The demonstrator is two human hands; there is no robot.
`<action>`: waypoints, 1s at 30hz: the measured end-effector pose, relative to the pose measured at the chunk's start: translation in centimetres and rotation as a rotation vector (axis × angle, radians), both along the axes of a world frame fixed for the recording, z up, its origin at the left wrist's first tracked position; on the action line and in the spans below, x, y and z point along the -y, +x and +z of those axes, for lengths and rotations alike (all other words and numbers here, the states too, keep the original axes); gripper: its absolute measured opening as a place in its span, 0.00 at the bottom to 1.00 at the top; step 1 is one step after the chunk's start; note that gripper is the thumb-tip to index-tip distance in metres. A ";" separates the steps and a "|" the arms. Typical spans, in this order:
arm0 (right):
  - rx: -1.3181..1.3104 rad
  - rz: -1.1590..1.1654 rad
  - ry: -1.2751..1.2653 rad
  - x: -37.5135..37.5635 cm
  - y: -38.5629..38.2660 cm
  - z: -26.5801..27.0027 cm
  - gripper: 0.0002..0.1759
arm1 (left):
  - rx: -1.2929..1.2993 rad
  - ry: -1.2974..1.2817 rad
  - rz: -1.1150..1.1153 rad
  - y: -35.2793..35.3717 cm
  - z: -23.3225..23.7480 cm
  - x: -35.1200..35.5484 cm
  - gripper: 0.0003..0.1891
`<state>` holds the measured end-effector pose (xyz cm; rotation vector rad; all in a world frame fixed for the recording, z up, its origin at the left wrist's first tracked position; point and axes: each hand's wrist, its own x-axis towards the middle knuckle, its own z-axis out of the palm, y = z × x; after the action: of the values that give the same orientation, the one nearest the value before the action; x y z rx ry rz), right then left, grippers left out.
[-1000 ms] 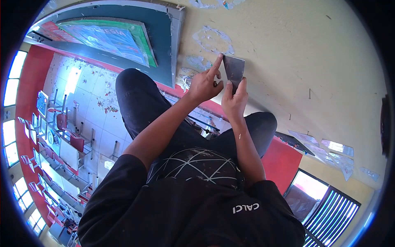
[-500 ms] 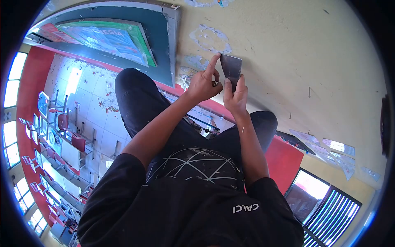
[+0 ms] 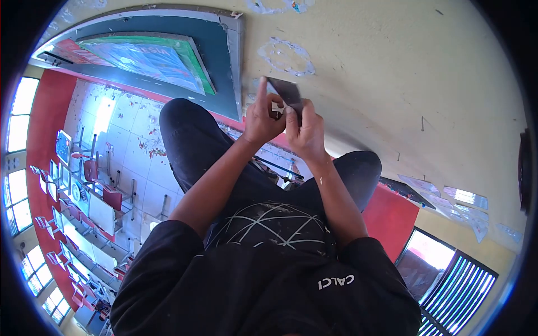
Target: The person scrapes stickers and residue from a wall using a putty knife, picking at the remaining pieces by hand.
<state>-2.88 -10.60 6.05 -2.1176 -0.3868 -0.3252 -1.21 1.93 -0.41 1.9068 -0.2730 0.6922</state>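
A scraper with a flat, dark blade that widens away from the grip [image 3: 286, 91] is held in my right hand [image 3: 307, 130], thumb on one face and fingers behind. Its handle is mostly hidden by the hand. My left hand [image 3: 263, 119] is beside it, the index finger stretched up to the blade's far corner and the other fingers loosely curled. Nothing shows in the left hand's grasp. Behind both hands rises a cream wall [image 3: 370, 73], where a ring-shaped patch of peeled paint [image 3: 287, 56] sits just above the blade.
A framed green board [image 3: 224, 61] with a poster [image 3: 145, 56] leaning on it is on the left. Far below, several chairs and tables [image 3: 101, 213] stand on a tiled floor [image 3: 131, 131] strewn with debris. Nails [image 3: 423, 124] and torn plastic sheets [image 3: 465, 197] are on the wall at right.
The scraper has shifted left and tilted over, with its blade edge still at my left index finger. Both hands have moved slightly left and closer together.
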 end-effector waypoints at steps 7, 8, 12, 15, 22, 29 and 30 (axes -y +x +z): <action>-0.024 -0.206 0.178 1.5 -1.1 -1.8 0.07 | -0.238 0.016 -0.200 1.0 0.4 1.0 0.49; -0.025 -0.208 0.168 1.7 -1.0 -1.7 0.07 | -0.239 0.018 -0.209 1.2 0.3 1.3 0.49; -0.164 -0.190 0.263 1.2 -0.9 -1.8 0.13 | -0.239 0.062 -0.223 1.7 0.6 1.4 0.50; -0.177 -0.164 0.378 0.7 -0.9 -2.2 0.15 | -0.190 0.131 -0.194 1.8 0.3 1.4 0.51; -0.125 -0.107 0.381 0.8 -0.3 -3.0 0.15 | -0.230 0.160 -0.208 1.8 0.5 1.4 0.51; 0.026 0.012 0.151 2.2 0.7 -0.9 0.08 | -0.244 -0.054 -0.224 1.7 0.9 1.9 0.49; 0.071 0.031 0.103 1.9 0.8 -0.4 0.08 | -0.208 -0.079 -0.170 1.8 0.8 1.8 0.49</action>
<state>-2.06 -12.55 5.69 -2.0011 -0.4348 -0.3947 0.59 0.11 0.36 1.8386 -0.2686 0.3827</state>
